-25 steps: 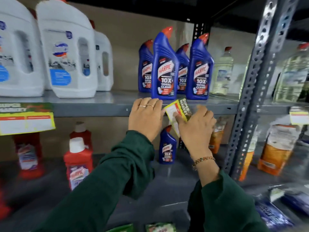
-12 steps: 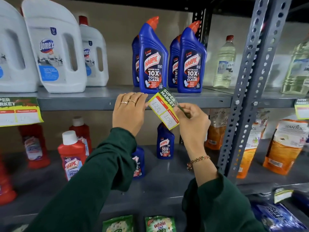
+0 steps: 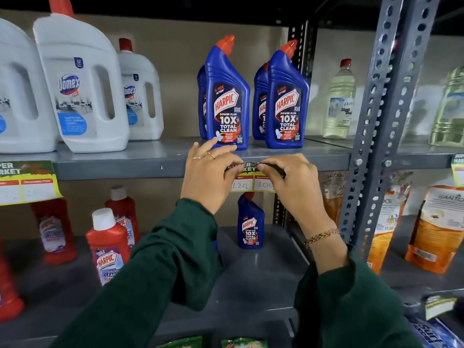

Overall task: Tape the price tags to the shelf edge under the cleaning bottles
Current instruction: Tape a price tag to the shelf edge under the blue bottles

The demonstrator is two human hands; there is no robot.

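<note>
Both hands are on the tag (image 3: 251, 178) now, pinning it flat against the shelf edge (image 3: 120, 169). The left hand (image 3: 209, 175) presses its left end, fingers spread over the lip, two rings showing. The right hand (image 3: 291, 182) pinches the top right corner between thumb and fingertips, a beaded bracelet (image 3: 321, 236) at the wrist. So both hands are closed on the tag, and whether tape is under those fingers I cannot tell.

Half a second ago the tag was tilted and held off the edge in the right hand alone, with the left hand resting on the lip. Now it sits level, square to the shelf, its green header on the edge and the two white price boxes hanging below, "120" readable on the left one. The view has also come closer.

Directly above stand the blue bottles (image 3: 227, 96), two in front with two more behind, all upright with red caps. To their left on the same shelf are the white jugs (image 3: 80, 91), and under those another tag (image 3: 27, 182) is fixed to the edge. Right of the post (image 3: 376, 116) stand clear bottles (image 3: 339, 101) of pale liquid. On the shelf below are red bottles (image 3: 106, 247), one small blue bottle (image 3: 250, 222) just under the tag, and orange pouches (image 3: 437, 227) to the right.
</note>
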